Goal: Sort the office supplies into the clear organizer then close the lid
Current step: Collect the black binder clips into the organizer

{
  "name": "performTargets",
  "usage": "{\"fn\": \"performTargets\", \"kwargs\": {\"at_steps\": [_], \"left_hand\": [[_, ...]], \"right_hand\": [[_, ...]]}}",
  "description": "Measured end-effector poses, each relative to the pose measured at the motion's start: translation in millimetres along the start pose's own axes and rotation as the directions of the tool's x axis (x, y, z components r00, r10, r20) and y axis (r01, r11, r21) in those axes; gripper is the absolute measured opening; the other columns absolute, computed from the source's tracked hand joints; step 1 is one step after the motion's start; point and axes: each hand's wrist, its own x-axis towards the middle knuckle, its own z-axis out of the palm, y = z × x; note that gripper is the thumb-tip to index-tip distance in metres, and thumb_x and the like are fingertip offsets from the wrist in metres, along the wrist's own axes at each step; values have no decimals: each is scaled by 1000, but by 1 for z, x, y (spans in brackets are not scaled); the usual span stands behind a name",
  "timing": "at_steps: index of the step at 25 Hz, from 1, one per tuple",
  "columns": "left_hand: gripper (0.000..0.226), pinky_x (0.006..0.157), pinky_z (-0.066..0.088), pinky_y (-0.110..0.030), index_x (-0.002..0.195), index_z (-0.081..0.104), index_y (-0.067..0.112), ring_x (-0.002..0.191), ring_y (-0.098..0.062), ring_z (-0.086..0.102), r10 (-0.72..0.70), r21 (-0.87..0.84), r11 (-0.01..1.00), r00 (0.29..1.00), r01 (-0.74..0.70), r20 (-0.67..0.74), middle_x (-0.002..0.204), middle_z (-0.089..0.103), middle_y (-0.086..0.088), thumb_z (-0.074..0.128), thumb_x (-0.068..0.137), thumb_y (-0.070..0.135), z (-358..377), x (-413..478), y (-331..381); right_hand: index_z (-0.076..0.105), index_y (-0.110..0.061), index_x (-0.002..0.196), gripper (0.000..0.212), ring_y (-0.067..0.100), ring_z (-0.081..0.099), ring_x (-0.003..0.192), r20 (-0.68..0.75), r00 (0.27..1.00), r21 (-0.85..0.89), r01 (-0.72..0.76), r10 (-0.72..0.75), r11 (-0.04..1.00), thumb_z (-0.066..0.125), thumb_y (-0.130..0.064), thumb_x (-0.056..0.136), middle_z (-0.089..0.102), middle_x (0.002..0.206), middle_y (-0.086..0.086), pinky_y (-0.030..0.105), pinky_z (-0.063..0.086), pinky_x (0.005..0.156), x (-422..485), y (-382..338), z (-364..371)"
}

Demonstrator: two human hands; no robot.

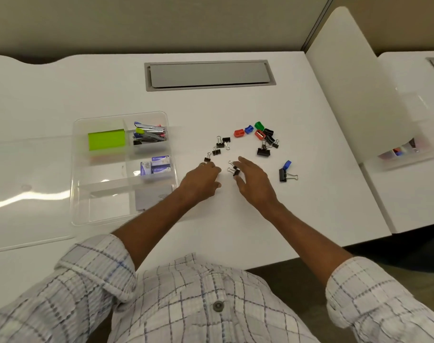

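White worktop point(235, 219): near edge runs just in front of the person, right edge meets an upright white divider panel point(354, 95); bare surface lies near the hands and between the loose items and the grey cable hatch point(209, 75) at the far side. Clear organizer point(75, 169) sits left of centre, lid off; its clear lid point(25, 194) lies flat further left. Far-left compartment holds a green sticky-note block point(106, 139), far-right holds staplers point(149, 133), middle-right holds staple boxes point(156, 167); the near compartments look see-through, contents unclear. Loose supplies lie right of the organizer: small black binder clips point(221, 144), a cluster of coloured pencil sharpeners point(256, 132) further right, a larger binder clip point(263, 151) just near of them, and another black clip point(284, 175) with a blue sharpener point(287, 165) touching it, off to the right. Left hand point(201, 181) is knuckles-up, fingers curled by one small clip point(207, 158); cannot tell whether it grips anything. Right hand point(253, 181) has fingers spread, thumb and forefinger either side of two small clips point(234, 169). Hands are apart, close together. A second organizer point(404, 152) shows beyond the divider.
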Motion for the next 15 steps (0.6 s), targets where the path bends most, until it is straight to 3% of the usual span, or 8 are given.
{"fn": "performTargets", "kwargs": {"at_steps": [5,11,15], "left_hand": [[26,80,53,-41,115,66,14,107,-29,57,-82,-14,997,994,81,-68,114,57,-10,68,90,21,15,9,0],[21,77,47,-28,105,74,15,94,-23,66,-240,-354,919,958,172,-157,104,70,-7,62,88,16,14,10,-4],[23,81,42,-21,107,76,16,95,-19,65,-321,-521,825,940,216,-118,106,72,-5,63,88,16,6,10,-3]], "right_hand": [[59,-8,133,39,28,54,128,112,994,-82,5,5,997,63,-13,95,58,140,11,36,44,108,19,-6,7],[65,-8,125,30,27,59,114,125,992,-158,36,-16,987,58,-10,96,59,130,9,40,54,92,24,2,16],[65,-6,116,23,28,59,107,114,993,-169,59,-40,984,53,-5,96,59,122,11,39,52,89,28,4,17]]}}
